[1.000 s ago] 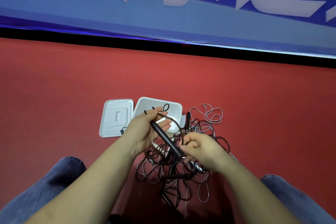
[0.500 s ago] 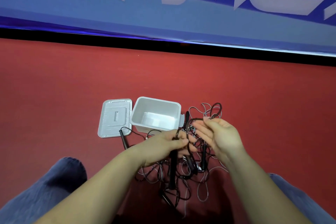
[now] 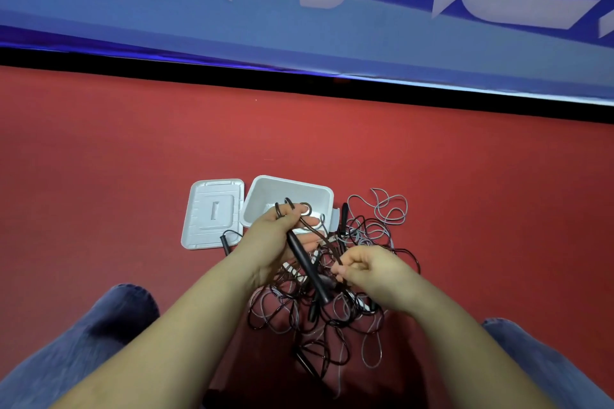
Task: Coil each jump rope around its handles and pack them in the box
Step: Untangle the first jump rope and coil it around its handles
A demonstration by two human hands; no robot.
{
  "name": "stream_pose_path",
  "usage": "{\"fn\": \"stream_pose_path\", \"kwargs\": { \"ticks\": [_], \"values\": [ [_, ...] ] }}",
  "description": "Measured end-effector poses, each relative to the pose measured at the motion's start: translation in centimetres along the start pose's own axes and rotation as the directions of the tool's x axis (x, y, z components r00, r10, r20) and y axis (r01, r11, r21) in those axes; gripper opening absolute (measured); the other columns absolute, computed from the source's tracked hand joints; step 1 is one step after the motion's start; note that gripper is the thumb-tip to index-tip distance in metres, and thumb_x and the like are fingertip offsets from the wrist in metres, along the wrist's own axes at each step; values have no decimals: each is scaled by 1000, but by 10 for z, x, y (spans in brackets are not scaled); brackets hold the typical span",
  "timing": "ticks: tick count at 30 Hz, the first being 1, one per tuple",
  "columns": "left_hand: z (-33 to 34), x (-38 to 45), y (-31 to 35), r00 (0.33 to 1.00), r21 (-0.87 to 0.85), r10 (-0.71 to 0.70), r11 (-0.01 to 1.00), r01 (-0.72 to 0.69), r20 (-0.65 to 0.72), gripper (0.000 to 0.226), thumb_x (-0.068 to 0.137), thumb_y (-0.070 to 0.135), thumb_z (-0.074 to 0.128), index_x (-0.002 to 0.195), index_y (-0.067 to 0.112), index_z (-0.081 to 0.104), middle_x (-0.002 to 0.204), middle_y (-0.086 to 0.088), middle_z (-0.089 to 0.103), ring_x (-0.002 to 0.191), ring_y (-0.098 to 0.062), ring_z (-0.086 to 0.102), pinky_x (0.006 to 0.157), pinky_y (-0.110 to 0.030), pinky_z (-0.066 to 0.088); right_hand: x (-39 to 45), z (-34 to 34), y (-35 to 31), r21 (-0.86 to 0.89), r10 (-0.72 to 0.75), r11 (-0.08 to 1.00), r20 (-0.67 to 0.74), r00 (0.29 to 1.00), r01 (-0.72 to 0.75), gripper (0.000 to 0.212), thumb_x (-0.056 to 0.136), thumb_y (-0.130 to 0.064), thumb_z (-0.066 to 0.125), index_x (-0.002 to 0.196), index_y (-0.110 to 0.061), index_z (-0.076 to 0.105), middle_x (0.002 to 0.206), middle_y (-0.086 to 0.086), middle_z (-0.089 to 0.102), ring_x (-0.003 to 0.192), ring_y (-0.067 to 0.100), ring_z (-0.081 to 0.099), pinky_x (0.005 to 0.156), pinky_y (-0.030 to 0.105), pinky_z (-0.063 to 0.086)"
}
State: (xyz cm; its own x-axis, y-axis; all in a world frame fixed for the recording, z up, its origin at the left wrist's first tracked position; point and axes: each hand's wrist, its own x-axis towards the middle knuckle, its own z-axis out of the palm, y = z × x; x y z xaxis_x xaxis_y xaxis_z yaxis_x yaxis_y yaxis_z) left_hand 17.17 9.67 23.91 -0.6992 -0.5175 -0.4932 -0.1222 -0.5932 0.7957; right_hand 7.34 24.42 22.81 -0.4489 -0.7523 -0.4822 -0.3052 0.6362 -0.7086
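A tangled pile of thin jump ropes [image 3: 335, 305], dark and grey, lies on the red floor between my knees. My left hand [image 3: 275, 239] grips black handles [image 3: 307, 267] that slant down to the right, with dark cord looped over its fingers. My right hand [image 3: 365, 267] pinches a dark cord just right of the handles, above the pile. A white open box [image 3: 262, 192] stands behind my left hand. Its inside is partly hidden by my fingers.
The box's white lid [image 3: 212, 212] lies flat to the left of the box. Another black handle [image 3: 226, 242] lies by the lid's near corner. My knees in blue jeans [image 3: 83, 349] flank the pile. A blue banner wall [image 3: 299, 26] runs across the far side.
My left hand has lifted the handles back up in front of the box. My right hand has come down from beside the box and closed its fingers on the cord.
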Motion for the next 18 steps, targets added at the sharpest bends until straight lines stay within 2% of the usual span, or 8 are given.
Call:
{"fn": "stream_pose_path", "kwargs": {
  "ticks": [3, 6, 8, 10, 11, 13, 16, 18],
  "values": [
    [-3, 2, 3, 1000, -11, 11, 1000, -11, -13, 19, 100, 13, 43, 92, 12, 60, 74, -1, 73, 71, -22, 69, 68, -33, 59, -1, -2, -1, 85, -8, 996, 7, 1000, 7, 13, 90, -18, 59, 81, -10, 61, 70, 0, 62, 66, 13, 59, 67, 27, 48],
    [-2, 3, 2, 996, 60, 44, 997, -48, 71, 18, 101, 16, 41, 104, 14, 59, 96, -3, 71, 87, -21, 68, 85, -35, 52, -3, -5, -6, 195, -16, 980, -41, 999, 24, 12, 92, -14, 57, 80, -17, 59, 74, 1, 68, 65, 15, 65, 73, 28, 51],
    [-2, 1, -2, 983, 264, 71, 958, -114, 168, 22, 99, 21, 46, 118, 19, 56, 112, 1, 67, 101, -16, 66, 97, -33, 48, -1, -8, -5, 246, -6, 969, -121, 993, 35, 11, 93, -16, 56, 82, -16, 58, 76, 6, 70, 61, 14, 67, 73, 33, 51],
    [-3, -2, -11, 949, 527, 25, 827, -196, 314, 27, 96, 31, 53, 122, 29, 56, 121, 7, 64, 114, -7, 58, 106, -30, 40, 0, -12, -5, 343, 23, 939, -158, 987, 32, 10, 94, -16, 54, 85, -13, 58, 79, 11, 70, 60, 14, 69, 71, 38, 48],
    [-3, -5, -15, 928, 604, -31, 767, -217, 372, 27, 96, 32, 53, 123, 32, 56, 124, 10, 62, 117, -4, 55, 108, -27, 37, 1, -13, -6, 421, 45, 907, -157, 987, 26, 9, 94, -15, 53, 89, -11, 59, 80, 11, 70, 60, 13, 69, 68, 33, 49],
    [-1, -9, -18, 894, 661, -118, 715, -225, 432, 29, 98, 26, 50, 127, 28, 56, 124, 10, 62, 119, -1, 53, 108, -25, 35, -1, -17, -9, 604, 116, 797, -138, 984, -10, 10, 95, -14, 52, 95, -8, 59, 77, 8, 71, 60, 14, 70, 59, 22, 53],
    [2, -10, -17, 900, 693, -123, 685, -227, 417, 27, 98, 25, 50, 124, 26, 57, 120, 5, 63, 112, -3, 55, 107, -27, 37, -3, -21, -9, 797, 199, 601, -77, 977, -59, 10, 94, -12, 52, 97, -7, 61, 69, 5, 72, 60, 15, 70, 52, 21, 54],
    [3, -12, -16, 899, 710, -113, 658, -251, 423, 21, 98, 23, 50, 117, 20, 60, 111, -2, 63, 102, -9, 56, 104, -33, 40, -2, -22, -11, 851, 224, 521, -56, 973, -71, 9, 92, -13, 55, 94, -8, 62, 66, 1, 72, 55, 11, 68, 51, 20, 53]
  ]
}}
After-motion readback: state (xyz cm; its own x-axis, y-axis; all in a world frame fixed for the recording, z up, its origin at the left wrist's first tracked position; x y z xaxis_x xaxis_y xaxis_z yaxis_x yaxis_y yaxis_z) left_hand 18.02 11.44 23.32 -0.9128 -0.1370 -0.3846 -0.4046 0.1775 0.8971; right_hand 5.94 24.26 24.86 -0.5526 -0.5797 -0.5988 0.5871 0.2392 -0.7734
